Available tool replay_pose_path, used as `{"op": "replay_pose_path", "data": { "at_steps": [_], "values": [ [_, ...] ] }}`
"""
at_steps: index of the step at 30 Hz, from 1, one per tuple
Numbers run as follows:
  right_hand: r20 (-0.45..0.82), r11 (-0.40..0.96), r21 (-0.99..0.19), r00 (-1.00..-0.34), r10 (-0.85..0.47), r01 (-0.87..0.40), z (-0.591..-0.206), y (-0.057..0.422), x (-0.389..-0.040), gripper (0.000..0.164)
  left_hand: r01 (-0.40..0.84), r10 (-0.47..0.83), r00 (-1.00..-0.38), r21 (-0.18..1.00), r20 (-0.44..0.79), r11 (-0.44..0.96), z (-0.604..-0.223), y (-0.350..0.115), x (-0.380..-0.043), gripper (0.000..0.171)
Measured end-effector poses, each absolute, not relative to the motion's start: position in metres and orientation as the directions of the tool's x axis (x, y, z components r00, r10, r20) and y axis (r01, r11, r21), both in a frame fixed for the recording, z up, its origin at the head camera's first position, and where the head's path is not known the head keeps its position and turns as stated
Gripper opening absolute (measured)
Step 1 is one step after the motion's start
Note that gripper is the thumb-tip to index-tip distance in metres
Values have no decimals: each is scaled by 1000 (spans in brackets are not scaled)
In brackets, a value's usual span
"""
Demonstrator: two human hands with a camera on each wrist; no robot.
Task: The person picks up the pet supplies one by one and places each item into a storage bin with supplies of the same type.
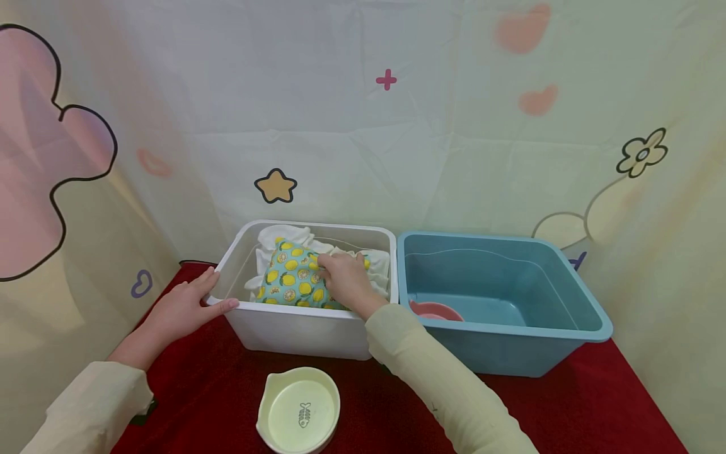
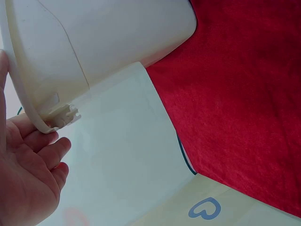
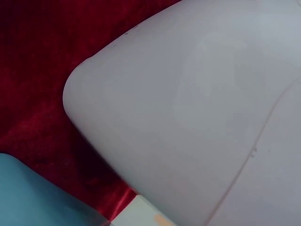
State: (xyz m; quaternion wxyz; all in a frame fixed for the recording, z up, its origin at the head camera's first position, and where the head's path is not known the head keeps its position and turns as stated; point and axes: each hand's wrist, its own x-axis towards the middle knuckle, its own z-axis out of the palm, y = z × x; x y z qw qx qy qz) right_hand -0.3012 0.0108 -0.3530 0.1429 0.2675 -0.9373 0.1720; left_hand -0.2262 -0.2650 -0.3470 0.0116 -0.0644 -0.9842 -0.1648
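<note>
A white plastic bin (image 1: pixel 300 323) holds a light blue lemon-print cushion (image 1: pixel 290 277) with white ruffled fabric (image 1: pixel 282 233) around and behind it. My right hand (image 1: pixel 347 277) reaches over the bin's front edge and grips the cushion's upper right part with bent fingers; the fingertips are partly hidden. At the bin's left front corner, my left hand (image 1: pixel 187 301) holds the rim, thumb along the front edge and fingers on the left side. In the left wrist view, the fingers of that hand (image 2: pixel 33 174) curl under the rim. The right wrist view shows the bin's outer wall (image 3: pixel 178 108), not the hand.
A blue bin (image 1: pixel 482 347) stands against the white one's right side, with a pink dish (image 1: pixel 437 311) in its near left corner. In front, a cream cat-eared bowl (image 1: pixel 300 410) with a fishbone print sits on the red cloth (image 1: pixel 187 391). A printed curtain (image 1: pixel 351 157) hangs behind.
</note>
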Motion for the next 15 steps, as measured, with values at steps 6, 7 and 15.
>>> {"op": "replay_pose_path", "data": {
  "at_steps": [6,7,15],
  "values": [
    [310,813,-255,-840,-445,-524,-353,10,-302,6,126,121,-992,327,36,936,-347,-265,-226,94],
    [305,814,-255,-842,-444,-522,-353,10,-302,6,126,121,-992,328,35,936,-347,-265,-226,94],
    [280,816,-263,-851,-445,-514,-354,10,-303,6,126,118,-992,329,43,936,-346,-263,-225,93]
  ]
}}
